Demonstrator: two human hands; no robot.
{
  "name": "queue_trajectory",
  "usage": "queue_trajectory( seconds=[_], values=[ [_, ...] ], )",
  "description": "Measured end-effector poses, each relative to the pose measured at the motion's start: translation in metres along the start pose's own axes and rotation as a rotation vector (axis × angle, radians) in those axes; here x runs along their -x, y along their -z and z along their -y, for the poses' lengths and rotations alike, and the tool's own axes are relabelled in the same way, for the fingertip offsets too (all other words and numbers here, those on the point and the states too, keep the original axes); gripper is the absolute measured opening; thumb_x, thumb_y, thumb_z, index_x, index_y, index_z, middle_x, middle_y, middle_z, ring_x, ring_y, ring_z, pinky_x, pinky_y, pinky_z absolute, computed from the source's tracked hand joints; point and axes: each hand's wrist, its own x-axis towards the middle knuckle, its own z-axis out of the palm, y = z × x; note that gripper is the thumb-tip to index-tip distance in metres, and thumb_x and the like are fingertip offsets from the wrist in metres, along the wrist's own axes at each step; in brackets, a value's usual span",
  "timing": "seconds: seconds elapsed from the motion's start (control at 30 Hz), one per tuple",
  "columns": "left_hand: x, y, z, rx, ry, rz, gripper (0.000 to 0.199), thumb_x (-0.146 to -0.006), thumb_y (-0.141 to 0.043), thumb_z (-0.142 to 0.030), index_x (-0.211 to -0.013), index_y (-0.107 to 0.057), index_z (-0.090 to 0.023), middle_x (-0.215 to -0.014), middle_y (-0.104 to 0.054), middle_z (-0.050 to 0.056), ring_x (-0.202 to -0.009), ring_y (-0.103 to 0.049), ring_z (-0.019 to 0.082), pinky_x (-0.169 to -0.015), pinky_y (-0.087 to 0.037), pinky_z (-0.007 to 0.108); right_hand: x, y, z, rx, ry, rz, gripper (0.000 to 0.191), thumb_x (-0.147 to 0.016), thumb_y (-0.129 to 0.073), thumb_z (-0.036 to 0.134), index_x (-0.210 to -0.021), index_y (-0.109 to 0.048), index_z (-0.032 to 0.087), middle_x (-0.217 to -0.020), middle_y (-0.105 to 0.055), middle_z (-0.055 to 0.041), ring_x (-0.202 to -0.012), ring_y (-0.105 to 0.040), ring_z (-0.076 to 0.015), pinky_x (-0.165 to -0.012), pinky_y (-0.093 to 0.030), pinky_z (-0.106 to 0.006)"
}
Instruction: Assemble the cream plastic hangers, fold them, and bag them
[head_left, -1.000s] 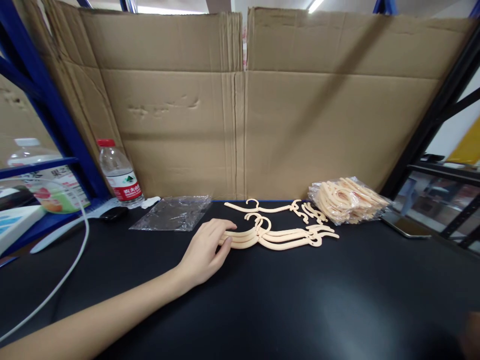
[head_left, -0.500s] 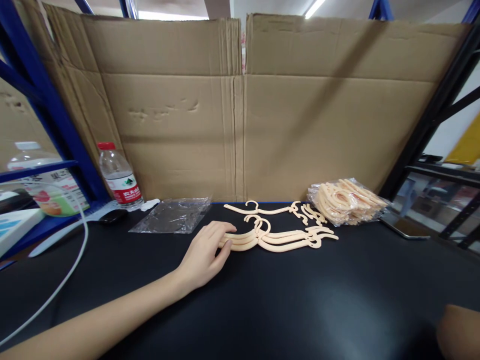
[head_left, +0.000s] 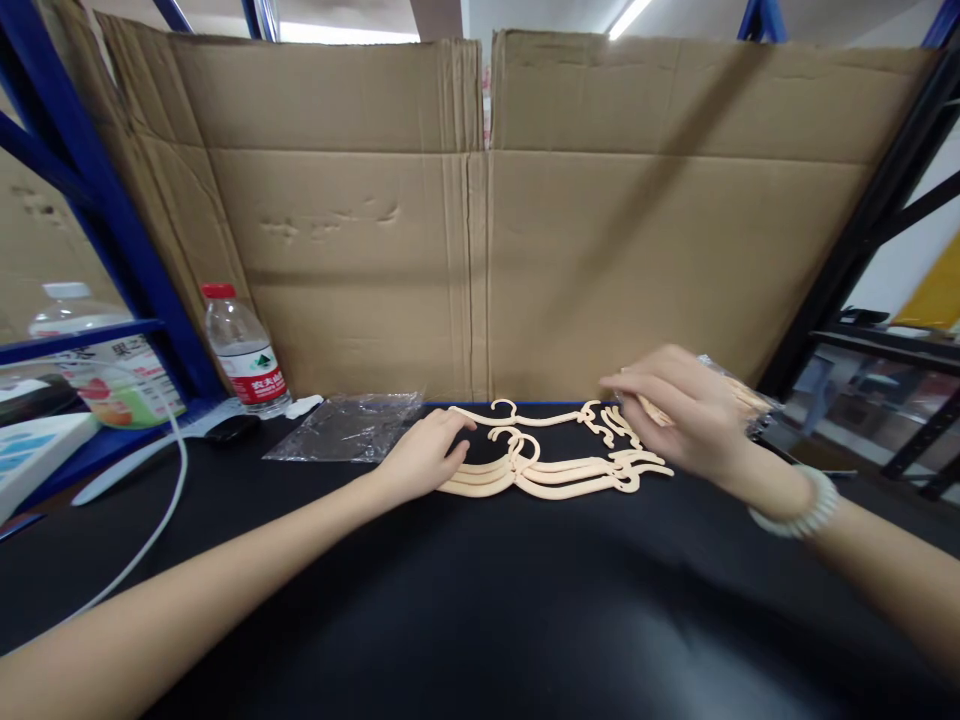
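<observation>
Several beige hangers (head_left: 566, 491) lie nested in a row on the black table. Behind them rests a single beige hanger (head_left: 547, 421), with small beige hooked pieces (head_left: 606, 428) at its right end. My left hand (head_left: 424, 455) hovers at the left ends of the hangers, fingers apart and holding nothing I can see; its fingertips are near the back hanger's left tip. My right hand (head_left: 679, 410), blurred by motion, is raised in front of a clear bag of beige hangers (head_left: 739, 400), hiding much of it. Its fingers are bent, and their grip is unclear.
An empty clear plastic bag (head_left: 345, 428) lies behind my left forearm. Further left are a red-capped bottle (head_left: 251, 365), a larger bottle (head_left: 120, 370) and a white cable (head_left: 176, 500). Cardboard (head_left: 360, 220) walls the back, and a phone-like object (head_left: 832, 472) is partly hidden at right.
My right hand has come in from the lower right edge to the bagged hangers. My left hand has shifted slightly back, from the nested hangers towards the rear one.
</observation>
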Motion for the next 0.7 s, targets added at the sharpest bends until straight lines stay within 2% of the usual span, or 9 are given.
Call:
queue_trajectory(
  seconds=[0.03,0.1,0.17,0.23,0.33,0.57,0.7],
  values=[
    [-0.006,-0.004,0.004,-0.005,0.001,0.019,0.022,-0.084,-0.049,-0.013,-0.103,-0.059,-0.015,-0.108,-0.065,0.011,-0.103,-0.058,0.026,-0.091,-0.047,0.041,-0.005,-0.008,-0.006,-0.01,-0.037,0.104,0.02,-0.093,-0.052,0.021,-0.107,-0.066,0.019,-0.1,-0.068,-0.0082,-0.089,-0.063,-0.0219,-0.081,-0.051,-0.036],
    [-0.018,-0.013,0.011,-0.021,0.006,0.058,0.024,-0.083,-0.051,-0.012,-0.104,-0.061,-0.014,-0.109,-0.066,0.012,-0.105,-0.059,0.026,-0.092,-0.047,0.042,-0.014,-0.03,-0.021,-0.042,-0.139,0.39,0.021,-0.089,-0.051,0.015,-0.097,-0.07,0.018,-0.093,-0.07,-0.0076,-0.082,-0.065,-0.0199,-0.075,-0.052,-0.03],
    [-0.028,-0.021,0.016,-0.045,0.021,0.07,0.024,-0.083,-0.051,-0.012,-0.105,-0.061,-0.013,-0.11,-0.066,0.014,-0.105,-0.059,0.028,-0.092,-0.046,0.043,-0.018,-0.053,-0.038,-0.036,-0.164,0.483,0.018,-0.082,-0.056,0.013,-0.085,-0.073,0.017,-0.084,-0.072,-0.0074,-0.074,-0.066,-0.0198,-0.069,-0.052,-0.028],
    [-0.036,-0.026,0.02,-0.066,0.031,0.076,0.024,-0.083,-0.053,-0.012,-0.106,-0.062,-0.013,-0.109,-0.066,0.014,-0.104,-0.06,0.028,-0.091,-0.047,0.043,-0.018,-0.07,-0.051,-0.013,-0.176,0.509,0.018,-0.08,-0.056,0.013,-0.08,-0.074,0.016,-0.08,-0.072,-0.008,-0.071,-0.066,-0.02,-0.066,-0.051,-0.028],
    [-0.042,-0.031,0.025,-0.083,0.028,0.087,0.021,-0.083,-0.056,-0.011,-0.101,-0.064,-0.015,-0.105,-0.066,0.011,-0.102,-0.06,0.027,-0.088,-0.048,0.042,-0.016,-0.083,-0.062,0.02,-0.168,0.532,0.019,-0.078,-0.056,0.012,-0.078,-0.075,0.016,-0.077,-0.072,-0.0081,-0.068,-0.066,-0.0199,-0.065,-0.05,-0.027],
    [-0.052,-0.036,0.028,-0.114,0.026,0.107,0.013,-0.091,-0.057,-0.023,-0.096,-0.063,-0.013,-0.101,-0.063,0.006,-0.096,-0.061,0.02,-0.084,-0.051,0.04,-0.017,-0.084,-0.067,0.072,-0.101,0.572,0.019,-0.078,-0.057,0.011,-0.079,-0.075,0.016,-0.08,-0.07,-0.0086,-0.072,-0.064,-0.0189,-0.067,-0.047,-0.025],
    [-0.056,-0.034,0.025,-0.114,0.024,0.097,0.015,-0.092,-0.057,-0.027,-0.095,-0.063,-0.013,-0.099,-0.065,0.005,-0.094,-0.062,0.019,-0.084,-0.051,0.04,-0.019,-0.08,-0.066,0.092,-0.082,0.537,0.016,-0.08,-0.057,0.012,-0.075,-0.072,0.016,-0.082,-0.068,-0.0092,-0.077,-0.063,-0.0201,-0.068,-0.044,-0.026]
  ],
)
